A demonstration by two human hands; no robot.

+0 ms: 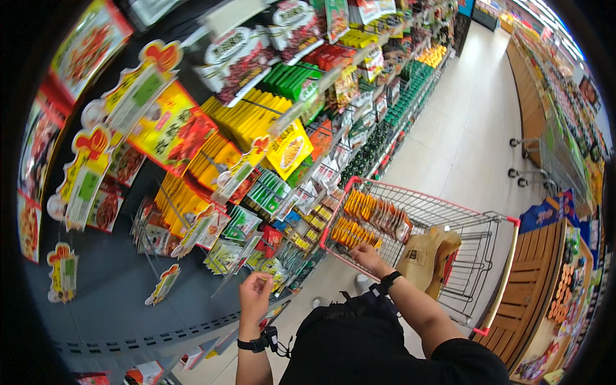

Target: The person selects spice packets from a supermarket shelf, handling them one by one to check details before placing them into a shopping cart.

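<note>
My left hand [256, 294] is raised beside the hanging seasoning packets, its fingers loosely curled and nothing visible in them. My right hand [369, 259] reaches over the near side of a wire shopping cart [447, 204] with red corner pieces. Its fingertips meet the end of a row of orange packets [353, 232]; whether they grip one is hidden. Behind that row stand more orange packets [361, 204] and a run of brownish-red packets [392, 222]. A brown paper bag [423, 255] sits upright in the cart, next to my right forearm.
A rack of hanging packets [250, 115] fills the left, with price-tag holders [84, 185] jutting out. Below is a dark shelf base [120, 308]. The tiled aisle [457, 120] runs to the back. Another cart [563, 159] and a slatted wooden stand [536, 279] are at right.
</note>
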